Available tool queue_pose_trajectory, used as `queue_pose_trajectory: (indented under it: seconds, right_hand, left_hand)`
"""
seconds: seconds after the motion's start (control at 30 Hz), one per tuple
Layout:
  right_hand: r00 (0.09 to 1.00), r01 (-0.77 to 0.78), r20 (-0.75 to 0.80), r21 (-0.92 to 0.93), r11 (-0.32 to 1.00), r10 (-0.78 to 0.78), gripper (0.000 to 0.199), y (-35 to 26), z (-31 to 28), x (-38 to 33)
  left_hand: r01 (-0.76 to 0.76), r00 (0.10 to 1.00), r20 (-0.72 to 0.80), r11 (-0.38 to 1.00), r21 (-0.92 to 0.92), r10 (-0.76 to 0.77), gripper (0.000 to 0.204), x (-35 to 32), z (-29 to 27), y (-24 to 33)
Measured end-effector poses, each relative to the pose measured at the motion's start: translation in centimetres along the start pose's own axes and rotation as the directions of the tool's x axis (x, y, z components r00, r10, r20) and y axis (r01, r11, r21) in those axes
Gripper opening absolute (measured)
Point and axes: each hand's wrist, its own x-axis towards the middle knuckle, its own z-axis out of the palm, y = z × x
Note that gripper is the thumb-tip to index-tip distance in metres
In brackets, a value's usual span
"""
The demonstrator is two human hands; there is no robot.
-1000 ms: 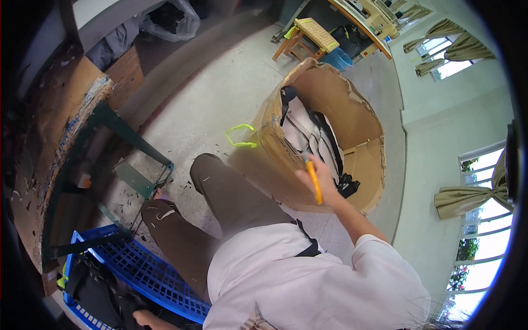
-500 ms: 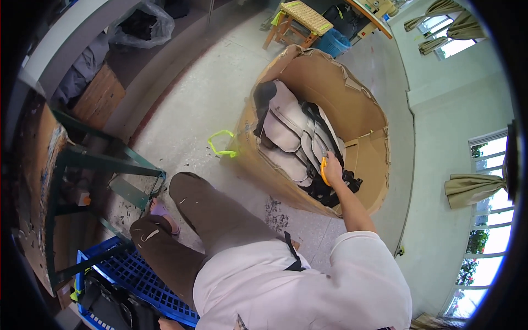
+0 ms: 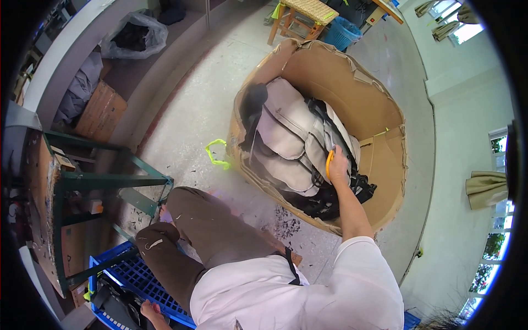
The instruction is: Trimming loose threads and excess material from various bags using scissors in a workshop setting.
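Observation:
My right hand [image 3: 339, 165] reaches into a large open cardboard box [image 3: 352, 88] and grips an orange tool [image 3: 329, 163] while resting on the grey and black backpacks [image 3: 291, 143] stacked inside. Black straps [image 3: 335, 201] hang at the near end of the stack. My left hand [image 3: 149, 311] is low at the left, touching dark items in a blue plastic crate [image 3: 132, 278]; whether it holds anything is hidden. My brown trousers [image 3: 203, 231] and white shirt fill the lower middle.
A yellow-green strap loop [image 3: 215, 154] lies on the speckled floor beside the box. A green metal-framed workbench [image 3: 82, 181] stands at left. Cardboard boxes, grey cloth and a plastic bag [image 3: 132, 36] line the wall. A wooden stool [image 3: 300, 16] and blue basket [image 3: 341, 33] stand behind the box.
My right hand with the orange tool has gone from the box's near rim down onto the backpacks inside. The view has swung toward the box.

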Motion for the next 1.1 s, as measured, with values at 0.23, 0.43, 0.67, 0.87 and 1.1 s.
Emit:
queue_pose_trajectory:
  seconds: [0.23, 0.43, 0.67, 0.87, 1.1]
  right_hand:
    - [0.996, -0.019, -0.071, 0.414, 0.91, 0.053, 0.04, -2.0, -9.3, 1.7]
    - [0.997, 0.049, -0.081, 0.675, 0.737, 0.007, 0.031, -16.4, -24.0, -0.7]
    - [0.977, 0.007, 0.019, 0.993, 0.12, -0.211, 0.039, -29.8, -27.9, -6.9]
    - [0.95, -0.042, -0.039, 0.967, -0.25, -0.309, 0.041, -38.1, -30.3, -11.9]
    - [0.752, 0.184, -0.277, 0.96, -0.213, -0.598, 0.048, -44.2, -30.4, -16.4]
  left_hand:
    - [-0.665, 0.678, 0.437, 0.747, 0.021, 0.591, 0.028, -10.3, 9.9, 7.6]
    - [-0.746, -0.07, 0.849, 0.538, -0.392, 0.523, 0.047, -34.8, 17.1, 15.2]
    - [-0.712, -0.417, 0.741, 0.317, -0.627, 0.526, 0.118, -43.2, 16.7, 18.1]
    - [-0.365, -0.264, 0.693, 0.595, -0.716, 0.671, 0.125, -38.3, 10.5, 20.5]
    - [-0.419, 0.036, 0.582, 0.541, -0.73, 0.813, 0.106, -31.6, 7.1, 20.6]
